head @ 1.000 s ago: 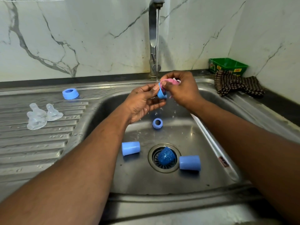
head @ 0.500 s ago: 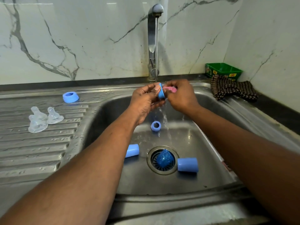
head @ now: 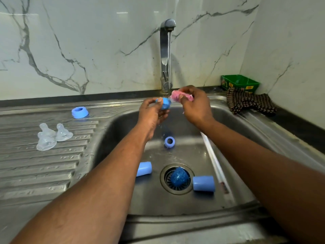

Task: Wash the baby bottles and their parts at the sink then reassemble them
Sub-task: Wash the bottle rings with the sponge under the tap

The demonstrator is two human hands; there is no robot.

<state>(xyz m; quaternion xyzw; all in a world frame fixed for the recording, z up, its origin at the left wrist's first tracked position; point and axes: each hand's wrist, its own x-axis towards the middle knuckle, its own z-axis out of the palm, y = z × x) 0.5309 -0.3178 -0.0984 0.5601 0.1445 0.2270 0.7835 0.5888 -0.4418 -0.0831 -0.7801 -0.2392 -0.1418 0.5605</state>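
Below our hands, smooth blue cylindrical bottles (head: 204, 183) lie sideways in the steel sink (head: 219, 205). Our left hand (head: 151, 113) pinches a blue ring (head: 165, 103), opening sideways; just right, our right hand (head: 195, 106) pinches a fuzzy pink scrubber (head: 177, 97) under running water.

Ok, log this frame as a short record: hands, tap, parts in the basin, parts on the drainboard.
left hand: holds blue ring
right hand: holds pink scrubber
tap: running
basin: one ring, two blue cups, dark blue part on drain
drainboard: one ring, clear teats
counter, right: checked cloth, green box
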